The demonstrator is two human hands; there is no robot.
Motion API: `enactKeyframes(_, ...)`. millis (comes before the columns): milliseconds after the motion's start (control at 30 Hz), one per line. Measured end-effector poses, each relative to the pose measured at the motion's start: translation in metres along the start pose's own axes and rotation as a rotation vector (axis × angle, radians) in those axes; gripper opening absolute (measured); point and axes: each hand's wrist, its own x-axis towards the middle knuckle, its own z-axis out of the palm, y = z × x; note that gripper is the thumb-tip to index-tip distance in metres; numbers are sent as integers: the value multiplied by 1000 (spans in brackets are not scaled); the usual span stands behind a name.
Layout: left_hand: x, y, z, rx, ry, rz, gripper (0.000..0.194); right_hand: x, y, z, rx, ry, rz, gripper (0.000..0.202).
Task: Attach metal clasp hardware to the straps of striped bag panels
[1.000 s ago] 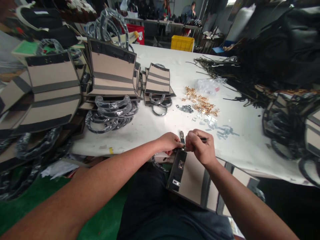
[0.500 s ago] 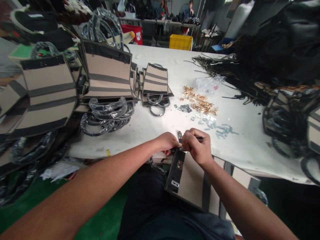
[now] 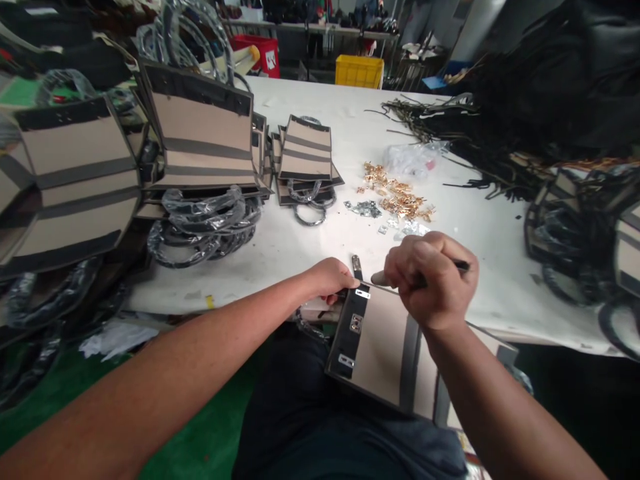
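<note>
A beige and black bag panel (image 3: 383, 347) lies tilted over my lap and the table edge. My left hand (image 3: 333, 279) pinches its far left corner. Along the panel's black end strip sit a silver metal plate (image 3: 363, 293) near my left fingertips, a metal fitting (image 3: 355, 323) in the middle and another silver plate (image 3: 346, 361) at the near end. My right hand (image 3: 435, 280) is closed around a slim hand tool (image 3: 379, 278) with a dark rear end, raised above the panel's far edge; its exact kind is unclear. Just beyond the corner is a small metal-ended strap (image 3: 356, 263).
Gold fittings (image 3: 400, 199) and small silver plates (image 3: 367, 209) are scattered on the white table (image 3: 295, 247). Bag pieces (image 3: 203, 127) with plastic-wrapped handles (image 3: 205, 220) are stacked at left. Black straps (image 3: 430, 127) heap at right, near a clear plastic bag (image 3: 413, 160).
My right hand has moved right, away from the corner, with the tool, uncovering the far silver plate. My left hand stays at the corner. The camera view has shifted slightly.
</note>
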Motion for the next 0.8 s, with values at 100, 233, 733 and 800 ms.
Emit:
enactKeyframes(100, -1, 2, 2, -21, 5, -2, 37, -5, 11, 0, -140, -22, 123, 40)
enactKeyframes(233, -4, 4, 3, -32, 15, 3, 39, -8, 17, 0, -211, 0, 140, 41)
enactKeyframes(733, -7, -4, -3, 22, 40, 42, 44, -60, -11, -52, -927, -246, 175, 28)
enactKeyframes(800, -14, -1, -3, 48, 51, 83, 52, -78, -12, -77, -1096, -193, 207, 24)
